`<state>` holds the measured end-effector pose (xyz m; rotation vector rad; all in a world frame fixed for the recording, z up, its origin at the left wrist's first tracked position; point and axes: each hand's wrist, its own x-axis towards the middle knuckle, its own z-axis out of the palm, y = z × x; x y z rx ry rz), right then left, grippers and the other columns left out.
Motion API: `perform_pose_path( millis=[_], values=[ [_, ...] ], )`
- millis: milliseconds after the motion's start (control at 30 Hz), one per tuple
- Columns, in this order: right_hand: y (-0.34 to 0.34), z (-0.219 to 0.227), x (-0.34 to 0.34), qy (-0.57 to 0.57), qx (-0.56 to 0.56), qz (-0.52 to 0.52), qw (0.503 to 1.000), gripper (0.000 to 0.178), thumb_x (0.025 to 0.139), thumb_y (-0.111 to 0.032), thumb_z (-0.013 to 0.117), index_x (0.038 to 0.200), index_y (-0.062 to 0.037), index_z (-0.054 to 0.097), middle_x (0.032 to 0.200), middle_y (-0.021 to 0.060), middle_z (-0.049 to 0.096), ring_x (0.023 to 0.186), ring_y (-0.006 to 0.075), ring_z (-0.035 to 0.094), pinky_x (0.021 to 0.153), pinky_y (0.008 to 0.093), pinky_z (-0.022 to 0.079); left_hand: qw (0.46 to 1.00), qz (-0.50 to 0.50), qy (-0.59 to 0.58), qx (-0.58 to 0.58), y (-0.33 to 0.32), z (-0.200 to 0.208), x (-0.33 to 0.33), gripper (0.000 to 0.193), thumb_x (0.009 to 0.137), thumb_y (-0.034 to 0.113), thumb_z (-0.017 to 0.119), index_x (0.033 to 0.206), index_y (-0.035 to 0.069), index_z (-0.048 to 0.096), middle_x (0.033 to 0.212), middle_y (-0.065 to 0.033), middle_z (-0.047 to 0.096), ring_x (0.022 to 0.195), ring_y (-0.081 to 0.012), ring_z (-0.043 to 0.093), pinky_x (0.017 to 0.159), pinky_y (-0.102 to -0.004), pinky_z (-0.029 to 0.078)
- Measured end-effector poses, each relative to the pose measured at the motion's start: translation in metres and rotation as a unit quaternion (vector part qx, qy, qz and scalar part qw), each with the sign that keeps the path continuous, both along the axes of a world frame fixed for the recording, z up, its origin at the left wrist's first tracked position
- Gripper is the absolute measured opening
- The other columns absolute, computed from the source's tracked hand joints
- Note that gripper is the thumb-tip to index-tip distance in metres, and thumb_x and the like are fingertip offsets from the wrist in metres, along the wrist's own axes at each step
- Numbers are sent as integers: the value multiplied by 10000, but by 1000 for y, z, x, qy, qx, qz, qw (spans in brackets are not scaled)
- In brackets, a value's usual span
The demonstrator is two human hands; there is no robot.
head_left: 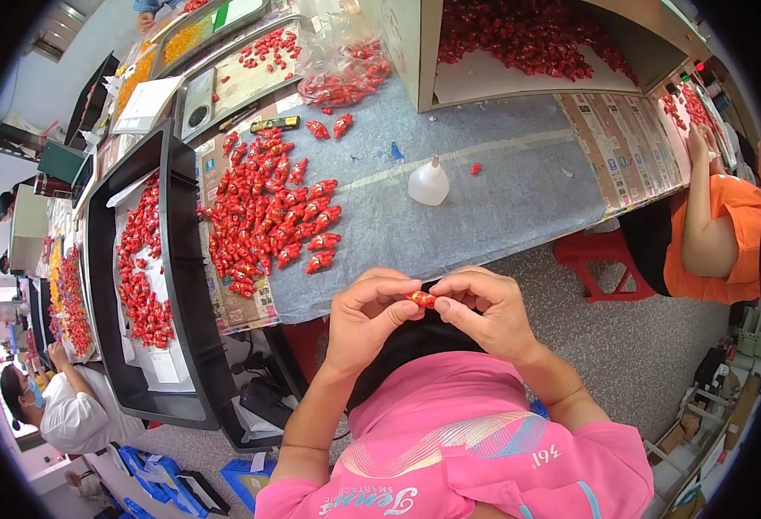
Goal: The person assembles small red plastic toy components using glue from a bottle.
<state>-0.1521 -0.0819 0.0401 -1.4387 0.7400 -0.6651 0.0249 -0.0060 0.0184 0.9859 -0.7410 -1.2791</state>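
My left hand (370,318) and my right hand (486,313) meet in front of my body, just off the table's near edge. Between their fingertips they pinch a small glossy red figurine (422,299) with gold markings; the fingers cover its ends. Farther ahead on the blue-grey table covering (372,225) stands a white squeeze bottle (429,185) with a thin nozzle. One small red piece (475,168) lies right of the bottle. To the left spreads a heap of similar red figurines (263,212), with two more (328,129) lying beyond it.
A black tray (192,285) with red pieces on white paper stands left of the heap. Behind are a plastic bag of red pieces (346,82) and an open-fronted box (536,93) holding many more. Co-workers sit at left and right, the right one near a red stool (601,264).
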Motion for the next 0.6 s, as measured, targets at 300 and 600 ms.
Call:
perform_pose_path(
  millis=[300,600],
  values=[
    [1,2,-3,-12,-38,4,999,151,821,2,675,971,4,669,919,87,645,825,138,654,702,246,541,1000,-15,-5,-2,3,2,0,217,814,-37,678,1030,-37,653,1015,-106,583,867,-166,631,753,-271,566],
    [1,2,-3,-24,-22,6,999,146,819,-2,679,964,10,668,935,89,643,828,138,655,704,244,542,1000,-9,-21,-17,4,2,-1,200,806,-46,683,1004,-31,660,1008,-106,590,856,-161,631,759,-262,559]
  ],
)
